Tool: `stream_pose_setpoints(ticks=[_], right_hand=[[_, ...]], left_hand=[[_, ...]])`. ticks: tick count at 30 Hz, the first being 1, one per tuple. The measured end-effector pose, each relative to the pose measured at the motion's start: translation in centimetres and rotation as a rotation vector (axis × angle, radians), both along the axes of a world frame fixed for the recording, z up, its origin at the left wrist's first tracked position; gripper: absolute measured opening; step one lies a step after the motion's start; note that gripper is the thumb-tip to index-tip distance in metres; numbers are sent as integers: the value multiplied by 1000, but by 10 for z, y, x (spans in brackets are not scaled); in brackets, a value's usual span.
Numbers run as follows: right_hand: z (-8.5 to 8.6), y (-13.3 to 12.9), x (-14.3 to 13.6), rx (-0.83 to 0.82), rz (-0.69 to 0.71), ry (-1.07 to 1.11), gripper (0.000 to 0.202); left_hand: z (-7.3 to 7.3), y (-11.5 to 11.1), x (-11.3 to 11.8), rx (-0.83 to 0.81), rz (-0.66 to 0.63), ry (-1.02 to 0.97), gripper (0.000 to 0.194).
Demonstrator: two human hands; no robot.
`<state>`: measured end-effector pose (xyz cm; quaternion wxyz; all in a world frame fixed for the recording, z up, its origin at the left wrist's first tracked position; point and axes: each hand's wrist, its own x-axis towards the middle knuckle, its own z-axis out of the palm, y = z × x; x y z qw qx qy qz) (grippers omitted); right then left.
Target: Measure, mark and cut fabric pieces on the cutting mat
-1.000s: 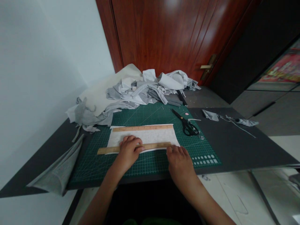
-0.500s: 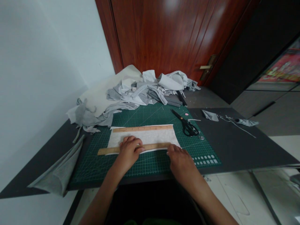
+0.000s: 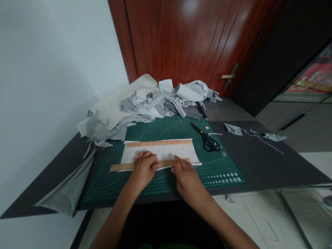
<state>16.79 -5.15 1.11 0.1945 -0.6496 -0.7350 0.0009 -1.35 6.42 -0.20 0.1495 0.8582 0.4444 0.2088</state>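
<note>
A white cloth piece (image 3: pixel 166 150) lies flat on the green cutting mat (image 3: pixel 155 126). One wooden ruler (image 3: pixel 158 143) rests along its far edge; a second wooden ruler (image 3: pixel 119 167) runs along the near edge, its left end sticking out past the cloth. My left hand (image 3: pixel 145 167) presses on the near ruler around its middle, fingers bent over it and thumb at its near side. Closer to that ruler's right end, my right hand (image 3: pixel 185 176) is closed, index finger on the ruler and thumb at the cloth's near edge. Its grip is partly hidden.
Black scissors (image 3: pixel 207 138) lie on the mat right of the cloth. Grey and white fabric scraps (image 3: pixel 160 102) are heaped at the back. Grey fabric (image 3: pixel 64 190) hangs over the table's left front edge. A small grey cloth (image 3: pixel 232 129) and strings lie on the right.
My right hand has slid left along the near ruler, closer to my left hand, uncovering the cloth's right corner. My left hand stays in place on the ruler.
</note>
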Motion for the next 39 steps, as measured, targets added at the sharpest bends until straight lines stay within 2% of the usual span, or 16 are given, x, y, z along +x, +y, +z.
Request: stream_pose_setpoints(ticks=[4,12,23,39], right_hand=[[-10,3,-8,-32,69,1,34],[-10,3,-3,-57,32,18,45],[3,2,3,-143,-15,44,46],[13,0,8,-197,-50,102,43]], left_hand=[[4,0,0,4,-12,5,9],[8,1,-2,-15,-46,17,14],[9,3,-2,-16,-37,-2,15],[10,5,-1,-36,-39,3,14]])
